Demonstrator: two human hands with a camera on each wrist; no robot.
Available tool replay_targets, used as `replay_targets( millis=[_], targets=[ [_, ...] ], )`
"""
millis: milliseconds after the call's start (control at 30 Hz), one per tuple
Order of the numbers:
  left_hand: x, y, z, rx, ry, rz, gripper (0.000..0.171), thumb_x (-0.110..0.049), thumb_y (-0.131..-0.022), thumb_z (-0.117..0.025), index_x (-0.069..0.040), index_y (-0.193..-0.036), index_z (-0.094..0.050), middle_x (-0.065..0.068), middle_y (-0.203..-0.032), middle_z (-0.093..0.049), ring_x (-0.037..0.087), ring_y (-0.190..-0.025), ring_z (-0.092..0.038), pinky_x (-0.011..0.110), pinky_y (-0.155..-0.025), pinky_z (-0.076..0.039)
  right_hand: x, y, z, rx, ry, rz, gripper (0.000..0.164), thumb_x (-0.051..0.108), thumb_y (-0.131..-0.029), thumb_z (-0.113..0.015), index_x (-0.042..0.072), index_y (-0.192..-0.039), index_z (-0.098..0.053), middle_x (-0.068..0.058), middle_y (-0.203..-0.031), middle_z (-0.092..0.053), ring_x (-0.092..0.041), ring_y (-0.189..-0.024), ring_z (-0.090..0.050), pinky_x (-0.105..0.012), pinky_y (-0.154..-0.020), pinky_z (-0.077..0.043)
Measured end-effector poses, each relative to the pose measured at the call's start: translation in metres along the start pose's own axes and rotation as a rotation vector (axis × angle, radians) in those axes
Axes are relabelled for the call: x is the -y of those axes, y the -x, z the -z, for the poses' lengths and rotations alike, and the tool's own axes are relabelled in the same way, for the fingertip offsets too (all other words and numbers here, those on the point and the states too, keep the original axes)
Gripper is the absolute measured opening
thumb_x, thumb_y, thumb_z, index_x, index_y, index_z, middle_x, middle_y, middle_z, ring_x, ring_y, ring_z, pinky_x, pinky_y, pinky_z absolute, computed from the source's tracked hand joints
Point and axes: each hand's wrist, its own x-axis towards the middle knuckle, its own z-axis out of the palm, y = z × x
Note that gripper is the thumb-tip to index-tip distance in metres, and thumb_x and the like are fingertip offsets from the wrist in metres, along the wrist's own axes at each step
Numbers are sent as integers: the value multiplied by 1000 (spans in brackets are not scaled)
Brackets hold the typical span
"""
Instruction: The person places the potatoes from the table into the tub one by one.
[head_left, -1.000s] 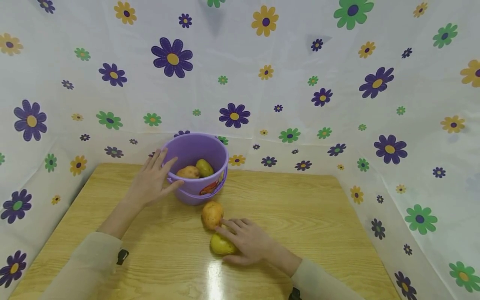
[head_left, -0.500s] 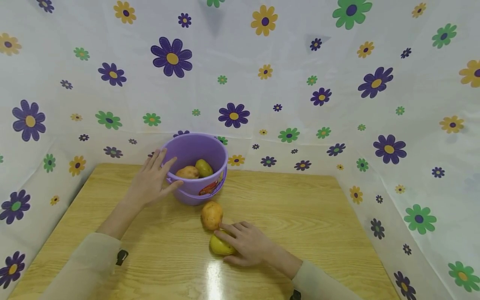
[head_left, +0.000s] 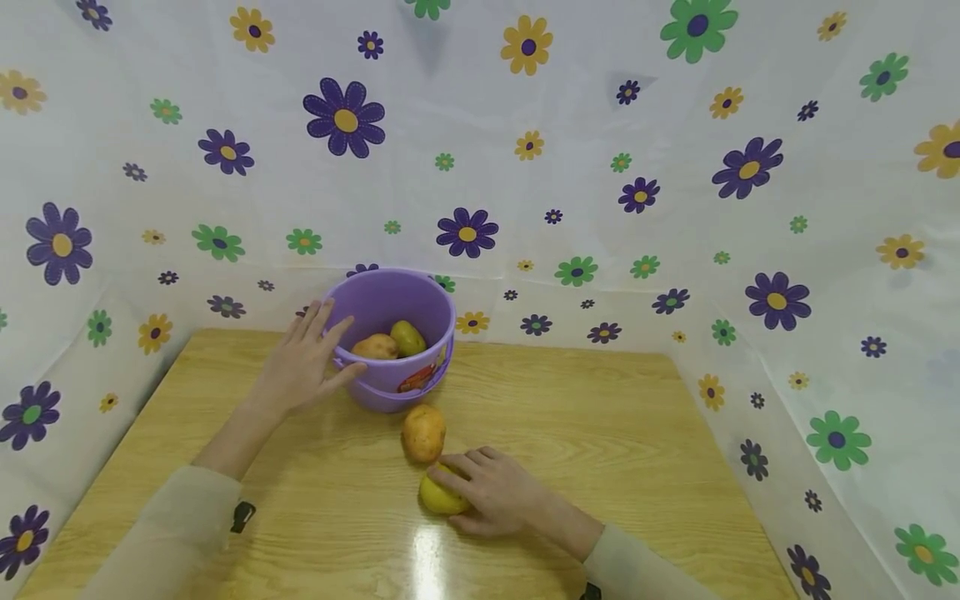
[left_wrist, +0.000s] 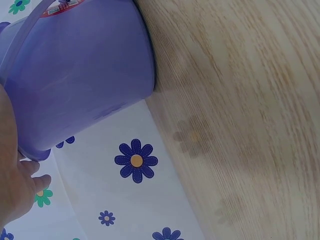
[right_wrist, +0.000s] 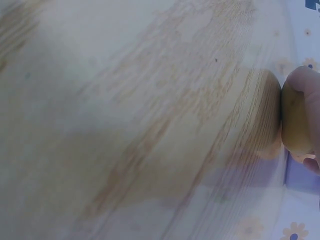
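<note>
In the head view my left hand (head_left: 296, 367) rests against the left side of a purple bucket (head_left: 396, 287), its fingers extended along the rim and its thumb over the front. The left wrist view shows the bucket (left_wrist: 90, 70) close up with part of the hand at its rim. Inside it lie a tan potato-like piece (head_left: 377, 346) and a green fruit (head_left: 408, 339). My right hand (head_left: 498, 492) holds a yellow-green fruit (head_left: 438, 496) on the table, thumb on the near side, fingers over the top. Just beyond it lies an orange-tan, speckled, potato-like piece (head_left: 423, 433).
A light wood table (head_left: 600, 433) carries everything. A white flower-print cloth (head_left: 480, 167) hangs behind it and along both sides. The bucket stands near the back edge, its handle (head_left: 433, 385) lowered across the front.
My right hand's fingertips have drawn back slightly from the orange-tan piece and settled over the yellow-green fruit. The left hand and bucket stay in place.
</note>
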Motion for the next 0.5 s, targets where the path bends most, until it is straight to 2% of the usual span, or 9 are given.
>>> replay_targets(
  millis=[500],
  targets=[
    [1, 0, -1, 15, -3, 12, 86, -63, -102, -54, -6, -164, -36, 28, -175, -15, 52, -162, -17, 69, -131, -21, -1, -2, -1, -63, -14, 17, 74, 59, -85, -73, 25, -148, -54, 4, -132, -67, -11, -107, -68, -30, -95, -58]
  ],
)
